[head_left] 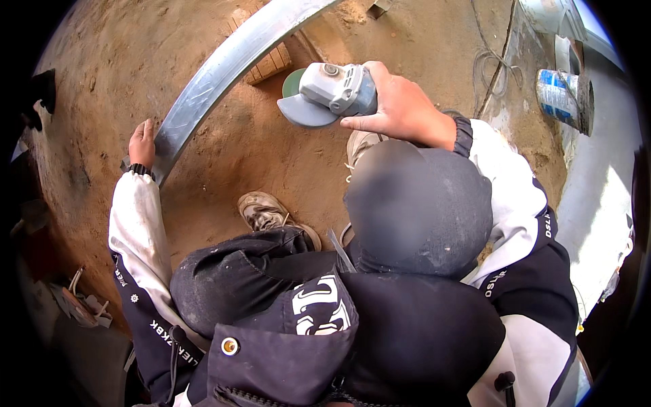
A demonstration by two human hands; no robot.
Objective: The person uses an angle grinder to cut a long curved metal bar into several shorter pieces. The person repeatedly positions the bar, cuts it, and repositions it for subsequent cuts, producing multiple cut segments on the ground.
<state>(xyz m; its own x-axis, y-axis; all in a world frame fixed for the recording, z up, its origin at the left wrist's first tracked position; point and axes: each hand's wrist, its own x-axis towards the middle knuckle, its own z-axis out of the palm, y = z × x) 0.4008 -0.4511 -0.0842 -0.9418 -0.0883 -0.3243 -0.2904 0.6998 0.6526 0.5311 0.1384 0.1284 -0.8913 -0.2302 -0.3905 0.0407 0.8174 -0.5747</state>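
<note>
A long silvery metal profile (224, 78) runs diagonally from the upper middle down toward my left side. My left hand (142, 141) grips its near end, fingers closed along the edge. My right hand (400, 108) is closed around a grey angle grinder (336, 88) with a grey guard and a green disc (293, 80). The grinder is held to the right of the profile, apart from it, above my shoes. A wooden block (269, 64) lies under the profile, partly hidden by it.
My bent legs and shoes (268, 217) are below the grinder on the dirty brown ground (88, 156). At the right, a bucket (563, 98), a loose cable (495, 61) and a pale ledge (597, 190) are visible. Scattered items (81, 305) lie at the lower left.
</note>
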